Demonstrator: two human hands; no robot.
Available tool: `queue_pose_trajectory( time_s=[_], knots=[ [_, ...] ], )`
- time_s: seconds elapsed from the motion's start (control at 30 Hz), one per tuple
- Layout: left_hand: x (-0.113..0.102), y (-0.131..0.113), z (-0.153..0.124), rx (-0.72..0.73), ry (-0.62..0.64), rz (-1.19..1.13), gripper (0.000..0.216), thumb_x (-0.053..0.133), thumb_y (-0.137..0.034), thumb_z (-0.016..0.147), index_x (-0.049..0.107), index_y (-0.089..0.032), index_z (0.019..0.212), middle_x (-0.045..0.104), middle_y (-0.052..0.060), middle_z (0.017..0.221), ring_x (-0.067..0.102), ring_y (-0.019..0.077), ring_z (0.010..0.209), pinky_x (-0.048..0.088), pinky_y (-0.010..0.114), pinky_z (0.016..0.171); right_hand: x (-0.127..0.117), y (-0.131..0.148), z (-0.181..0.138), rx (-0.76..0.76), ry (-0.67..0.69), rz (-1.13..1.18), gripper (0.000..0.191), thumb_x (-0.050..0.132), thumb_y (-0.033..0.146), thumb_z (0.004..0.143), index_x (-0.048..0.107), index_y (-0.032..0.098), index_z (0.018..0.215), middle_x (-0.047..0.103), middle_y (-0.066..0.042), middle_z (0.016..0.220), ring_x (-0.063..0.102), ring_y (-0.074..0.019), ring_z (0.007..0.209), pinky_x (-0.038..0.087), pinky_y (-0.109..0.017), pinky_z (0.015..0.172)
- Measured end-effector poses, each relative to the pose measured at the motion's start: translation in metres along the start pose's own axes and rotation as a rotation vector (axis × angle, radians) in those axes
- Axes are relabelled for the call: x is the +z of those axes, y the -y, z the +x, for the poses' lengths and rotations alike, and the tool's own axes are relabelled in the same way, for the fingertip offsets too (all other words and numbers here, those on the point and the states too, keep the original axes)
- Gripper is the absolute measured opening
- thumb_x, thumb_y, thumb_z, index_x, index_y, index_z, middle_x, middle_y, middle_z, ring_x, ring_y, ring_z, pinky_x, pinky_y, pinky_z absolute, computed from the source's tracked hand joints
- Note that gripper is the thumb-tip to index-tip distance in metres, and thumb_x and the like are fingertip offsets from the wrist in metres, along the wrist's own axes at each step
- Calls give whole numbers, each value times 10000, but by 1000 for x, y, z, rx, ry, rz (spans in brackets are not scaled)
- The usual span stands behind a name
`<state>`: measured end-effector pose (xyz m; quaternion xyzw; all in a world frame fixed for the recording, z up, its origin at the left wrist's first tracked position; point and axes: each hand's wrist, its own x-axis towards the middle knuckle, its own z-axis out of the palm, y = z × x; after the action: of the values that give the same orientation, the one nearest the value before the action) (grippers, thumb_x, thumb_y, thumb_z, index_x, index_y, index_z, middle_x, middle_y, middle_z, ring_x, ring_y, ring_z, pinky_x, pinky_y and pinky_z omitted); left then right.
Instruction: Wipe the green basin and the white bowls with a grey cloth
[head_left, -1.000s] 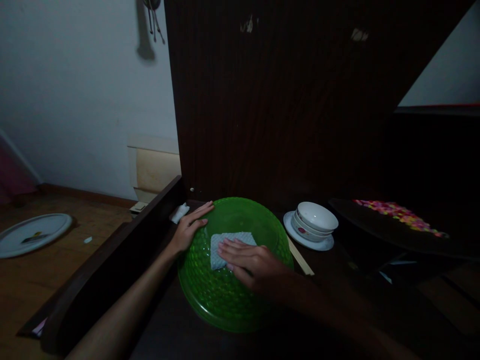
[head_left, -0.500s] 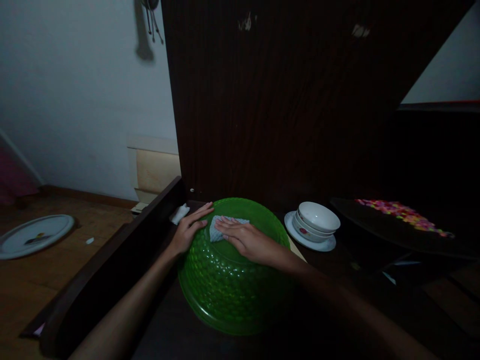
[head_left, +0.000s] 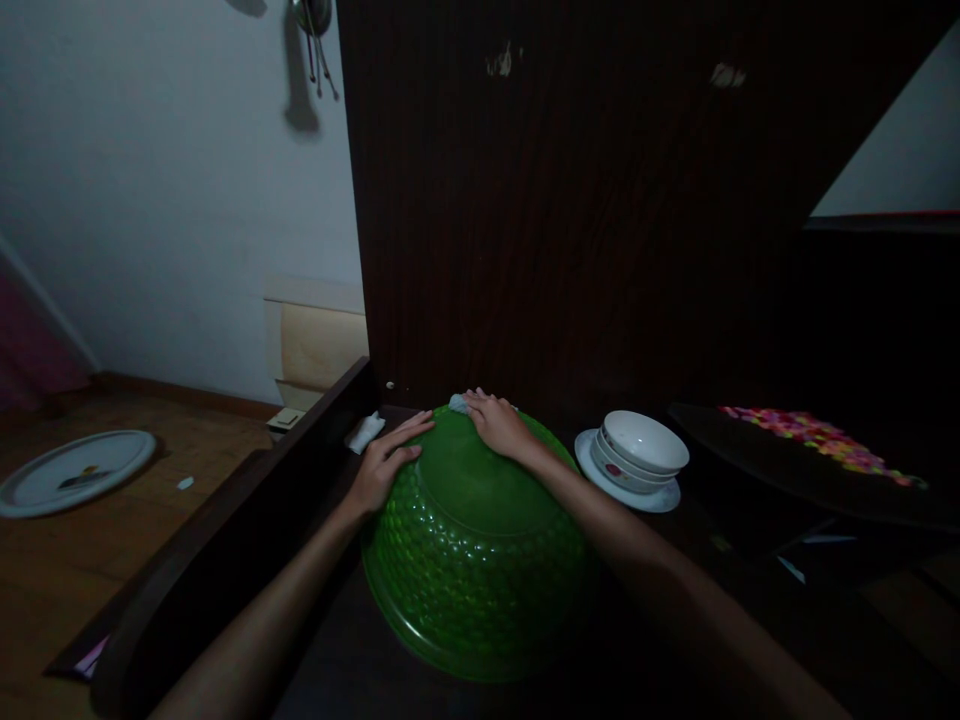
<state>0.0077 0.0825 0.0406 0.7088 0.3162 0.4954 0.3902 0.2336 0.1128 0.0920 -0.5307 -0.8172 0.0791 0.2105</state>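
Note:
A green plastic basin (head_left: 472, 560) lies upside down on a dark table in front of me. My left hand (head_left: 388, 462) rests flat on its left upper side, fingers stretched out. My right hand (head_left: 496, 420) presses a small pale cloth (head_left: 458, 403) against the basin's far edge; only a corner of the cloth shows beyond my fingers.
Stacked white bowls on a white plate (head_left: 637, 462) stand right of the basin. A dark tray with a colourful patch (head_left: 817, 440) lies further right. A crumpled white tissue (head_left: 365, 433) sits by the table's raised left rail. A round white tray (head_left: 71, 472) lies on the wooden floor.
My right hand has slid the cloth from the middle of the basin's bottom up to its far edge. My left hand has stayed on the basin's left side.

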Motion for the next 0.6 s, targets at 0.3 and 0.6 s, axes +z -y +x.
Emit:
queue_pose_trajectory(
  time_s=[0.3, 0.6],
  knots=[
    [1, 4, -2, -53, -29, -45, 509, 567, -372, 857, 648, -224, 1337, 558, 44, 1489, 436, 328, 1431, 189, 565, 1238, 9, 36, 8, -94, 54, 72, 371, 428, 168, 1016, 660, 221, 1300, 639, -55, 1390, 568, -224, 1321, 441, -387, 1119],
    [7, 12, -2, -20, -134, -276, 577, 514, -473, 955, 481, -213, 1469, 493, 97, 1544, 430, 284, 1441, 250, 469, 1230, 16, 76, -30, -258, 110, 148, 386, 436, 194, 1024, 608, 156, 1368, 505, -117, 1510, 396, -228, 1455, 331, -425, 1204]
  ],
)
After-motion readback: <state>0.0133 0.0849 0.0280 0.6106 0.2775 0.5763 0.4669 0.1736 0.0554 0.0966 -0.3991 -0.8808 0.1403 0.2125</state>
